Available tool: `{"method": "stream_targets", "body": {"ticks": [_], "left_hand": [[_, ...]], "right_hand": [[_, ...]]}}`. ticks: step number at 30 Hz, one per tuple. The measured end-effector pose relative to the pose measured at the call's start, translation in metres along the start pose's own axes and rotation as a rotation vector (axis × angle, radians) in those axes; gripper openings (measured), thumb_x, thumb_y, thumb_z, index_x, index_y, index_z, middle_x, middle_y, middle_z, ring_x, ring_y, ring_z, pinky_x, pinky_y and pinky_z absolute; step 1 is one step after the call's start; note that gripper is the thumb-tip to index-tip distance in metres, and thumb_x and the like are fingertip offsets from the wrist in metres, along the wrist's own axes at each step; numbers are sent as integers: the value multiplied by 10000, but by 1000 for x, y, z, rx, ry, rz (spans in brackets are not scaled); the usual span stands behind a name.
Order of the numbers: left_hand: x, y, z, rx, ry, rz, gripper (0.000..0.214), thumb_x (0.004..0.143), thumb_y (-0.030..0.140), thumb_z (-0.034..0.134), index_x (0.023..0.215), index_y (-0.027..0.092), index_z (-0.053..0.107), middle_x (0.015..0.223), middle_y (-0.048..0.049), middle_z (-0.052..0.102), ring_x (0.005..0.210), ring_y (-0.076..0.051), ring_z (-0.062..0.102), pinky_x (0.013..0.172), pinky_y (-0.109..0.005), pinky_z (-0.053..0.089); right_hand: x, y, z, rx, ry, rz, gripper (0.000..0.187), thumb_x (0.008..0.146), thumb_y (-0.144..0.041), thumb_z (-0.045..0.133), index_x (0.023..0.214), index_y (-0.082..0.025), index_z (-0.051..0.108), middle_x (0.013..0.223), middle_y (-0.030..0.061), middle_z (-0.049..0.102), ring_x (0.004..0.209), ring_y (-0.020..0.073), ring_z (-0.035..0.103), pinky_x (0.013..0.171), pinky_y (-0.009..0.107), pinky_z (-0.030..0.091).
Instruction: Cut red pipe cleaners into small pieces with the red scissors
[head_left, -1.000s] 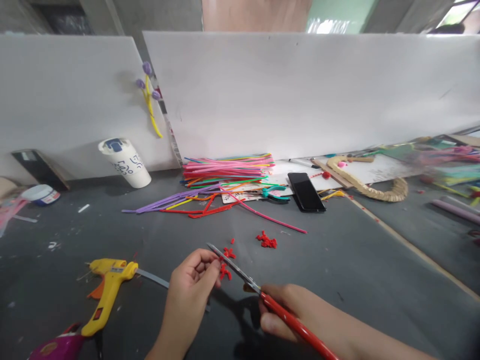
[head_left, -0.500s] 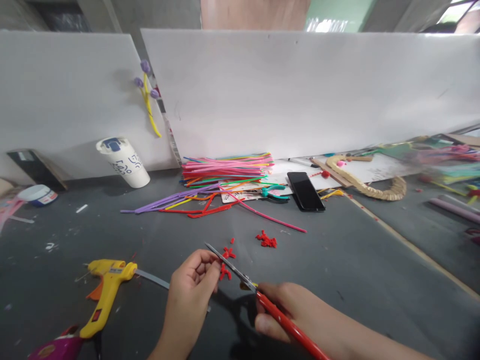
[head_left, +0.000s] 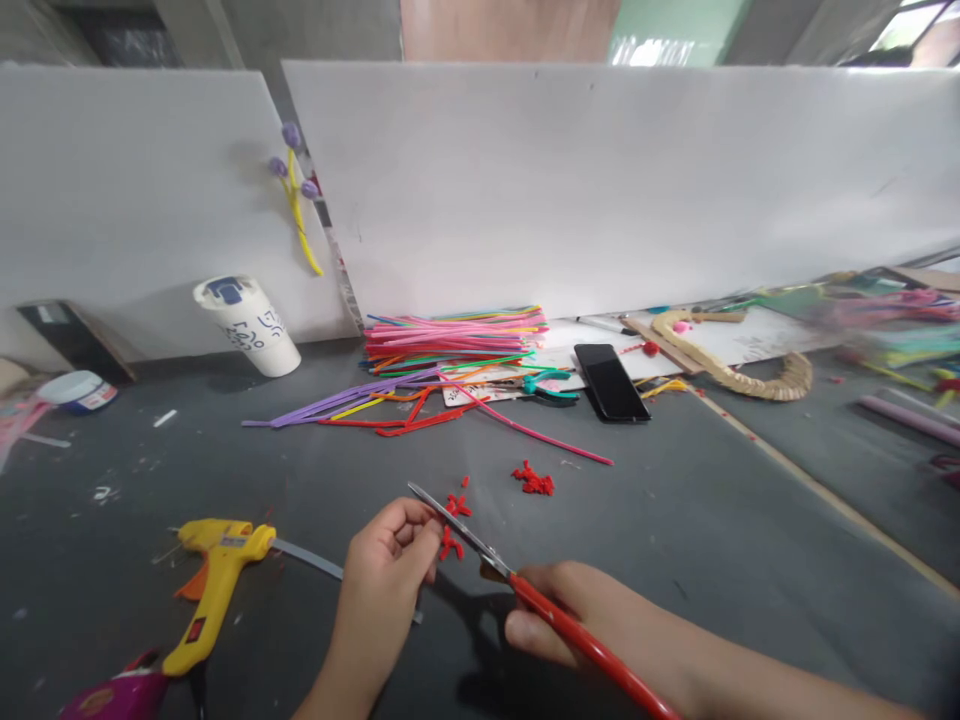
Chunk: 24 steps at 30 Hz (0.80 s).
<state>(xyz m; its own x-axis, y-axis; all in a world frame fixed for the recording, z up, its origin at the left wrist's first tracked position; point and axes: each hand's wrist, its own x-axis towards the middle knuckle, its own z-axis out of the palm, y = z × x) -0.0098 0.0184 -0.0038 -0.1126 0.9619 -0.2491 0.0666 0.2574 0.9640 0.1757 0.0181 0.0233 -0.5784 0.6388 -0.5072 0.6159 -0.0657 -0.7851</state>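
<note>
My left hand (head_left: pixel 384 570) is curled, pinching a small red pipe-cleaner piece (head_left: pixel 450 545) just above the dark table. My right hand (head_left: pixel 559 620) grips red-handled scissors (head_left: pixel 525 590); their thin metal blades point up and left and cross right at the red piece by my left fingertips. More red snippets (head_left: pixel 534 481) lie on the table a little beyond, and a few sit just behind the blades (head_left: pixel 456 503).
A yellow glue gun (head_left: pixel 214 580) lies at the left. A heap of coloured pipe cleaners (head_left: pixel 454 340), teal pliers (head_left: pixel 551 385) and a black phone (head_left: pixel 611 382) sit by the white board. A paper cup (head_left: pixel 247 325) lies tipped at the left.
My right hand and the scissors have slid slightly left and down toward me. The left hand stays put with the red piece.
</note>
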Motion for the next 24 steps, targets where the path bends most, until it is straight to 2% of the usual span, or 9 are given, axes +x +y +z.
{"method": "stream_targets", "body": {"ticks": [4, 8, 12, 15, 19, 24], "left_hand": [[5, -5, 0, 24, -9, -39, 145, 696, 286, 532, 634, 155, 530, 416, 80, 381, 390, -53, 301, 380, -158, 213], [9, -9, 1, 45, -4, -57, 132, 685, 268, 513, 622, 153, 510, 394, 87, 374, 372, -45, 281, 376, -155, 207], [12, -14, 1, 61, -5, -87, 108, 666, 247, 502, 618, 151, 503, 376, 88, 377, 355, -41, 270, 364, -154, 192], [14, -16, 1, 39, 2, -105, 106, 642, 242, 514, 590, 152, 493, 367, 89, 375, 344, -37, 261, 356, -148, 174], [15, -17, 2, 21, 16, -116, 94, 616, 231, 525, 569, 154, 499, 354, 93, 373, 327, -30, 243, 347, -142, 158], [17, -18, 2, 1, 8, -113, 151, 608, 270, 551, 534, 153, 490, 339, 94, 368, 303, -27, 244, 335, -148, 151]], "right_hand": [[5, 2, -4, 11, -85, -22, 482, 753, -636, 340, 628, -172, 375, 520, -49, 355, 456, 56, 323, 401, 155, 260], [11, 0, -2, 129, -139, 56, 513, 749, -648, 321, 587, -167, 400, 459, -43, 373, 373, 57, 366, 352, 156, 295], [20, -1, 7, 309, -112, 246, 391, 777, -474, 426, 527, -176, 390, 378, -63, 303, 294, 52, 292, 297, 165, 280], [26, -1, 14, 461, -108, 403, 257, 707, -266, 500, 498, -182, 377, 339, -71, 284, 271, 57, 269, 265, 164, 245], [29, 1, 20, 494, -88, 489, 203, 665, -193, 466, 493, -186, 358, 327, -76, 291, 253, 53, 244, 247, 158, 226], [34, 10, 24, 515, -83, 476, 205, 678, -211, 472, 498, -182, 378, 332, -75, 311, 239, 60, 263, 236, 166, 237]]}}
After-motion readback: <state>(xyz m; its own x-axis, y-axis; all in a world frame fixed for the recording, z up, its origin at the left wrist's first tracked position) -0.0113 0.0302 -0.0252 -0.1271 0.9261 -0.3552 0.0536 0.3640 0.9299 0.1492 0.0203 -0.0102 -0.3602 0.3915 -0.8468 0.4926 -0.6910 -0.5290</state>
